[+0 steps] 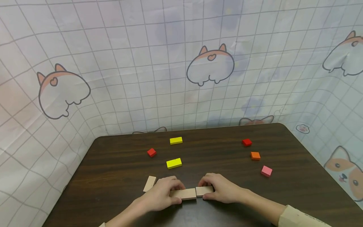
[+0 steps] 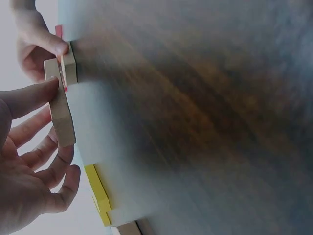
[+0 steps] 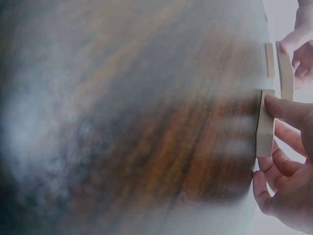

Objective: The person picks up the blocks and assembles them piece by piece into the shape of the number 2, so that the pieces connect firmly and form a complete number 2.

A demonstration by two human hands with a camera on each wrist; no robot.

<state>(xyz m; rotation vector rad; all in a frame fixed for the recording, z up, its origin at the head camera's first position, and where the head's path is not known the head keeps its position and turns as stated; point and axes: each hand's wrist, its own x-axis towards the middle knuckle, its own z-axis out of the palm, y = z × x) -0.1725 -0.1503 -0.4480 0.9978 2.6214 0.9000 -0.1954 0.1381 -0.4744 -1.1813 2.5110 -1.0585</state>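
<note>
In the head view, my left hand (image 1: 161, 194) grips a plain wooden block (image 1: 187, 194) between thumb and fingers. My right hand (image 1: 222, 189) pinches a second plain wooden block (image 1: 203, 191) just to its right. These two blocks are nearly end to end, with a thin dark gap at their facing ends. The left wrist view shows my left thumb on the near face of its block (image 2: 61, 110). In the right wrist view, my right thumb presses the near face of the right block (image 3: 265, 127). Whether either block touches the table cannot be told.
Another wooden block (image 1: 150, 183) lies just left of my left hand on the dark table (image 1: 119, 164). Farther back are two yellow blocks (image 1: 174, 163) and a red block (image 1: 151, 152). Red, orange (image 1: 255, 155) and pink (image 1: 266, 171) blocks lie at right. A patterned curtain (image 1: 170, 94) surrounds the table.
</note>
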